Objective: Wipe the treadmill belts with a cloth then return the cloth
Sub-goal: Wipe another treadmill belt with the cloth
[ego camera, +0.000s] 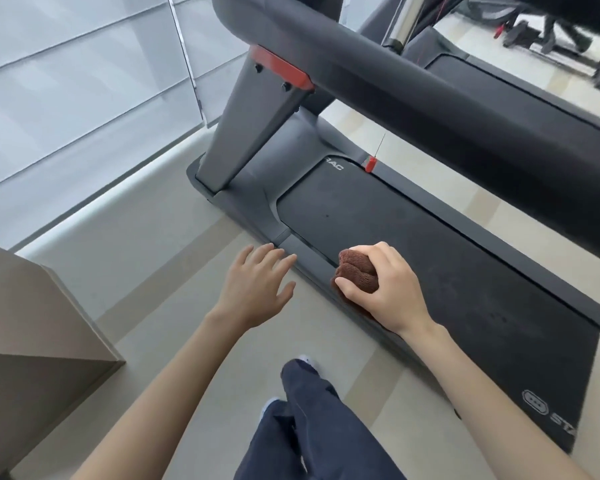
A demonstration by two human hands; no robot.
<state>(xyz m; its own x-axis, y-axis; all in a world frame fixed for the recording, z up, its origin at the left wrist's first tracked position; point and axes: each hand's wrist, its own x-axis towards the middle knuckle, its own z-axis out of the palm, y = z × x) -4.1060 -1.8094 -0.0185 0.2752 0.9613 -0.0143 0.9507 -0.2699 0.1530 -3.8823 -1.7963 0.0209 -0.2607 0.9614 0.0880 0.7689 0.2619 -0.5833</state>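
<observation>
A dark treadmill belt (413, 244) runs from the middle of the view toward the lower right. My right hand (385, 289) grips a bunched brown cloth (355, 271) at the belt's near edge, over the grey side rail (309, 258). My left hand (253, 285) hovers to the left of the cloth with its fingers spread and holds nothing; its fingertips are near the rail. A second treadmill belt (499, 84) lies further back on the right.
A thick grey handrail (395, 81) crosses above the belt. The treadmill's upright post (250, 123) stands at the front left. A beige cabinet corner (32, 323) juts in at the left. A red safety clip (370, 163) hangs by the far rail. My legs (309, 427) are below.
</observation>
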